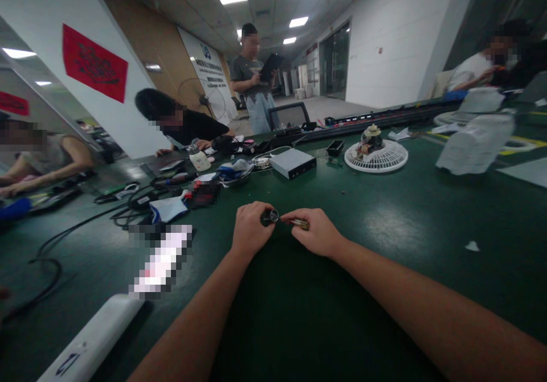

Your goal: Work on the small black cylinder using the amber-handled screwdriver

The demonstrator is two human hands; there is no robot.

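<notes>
At table (pixel 427 211) – L hand (pixel 252 228) w/ cyl. part (pixel 274 216), R hand (pixel 318 231) w/ tool (pixel 301 224).

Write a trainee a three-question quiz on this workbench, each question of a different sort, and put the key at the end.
1. Short answer: which of the person's hands holds the slim tool?
2. True or false: the person's left hand is empty.
3. Fill in the blank: seen from the head camera, the grey box with the black front lies to the ____ of the round white fan grille.

Key
1. The right hand.
2. False: it holds a small cylindrical part, its round end turned toward the camera.
3. Left.
</notes>
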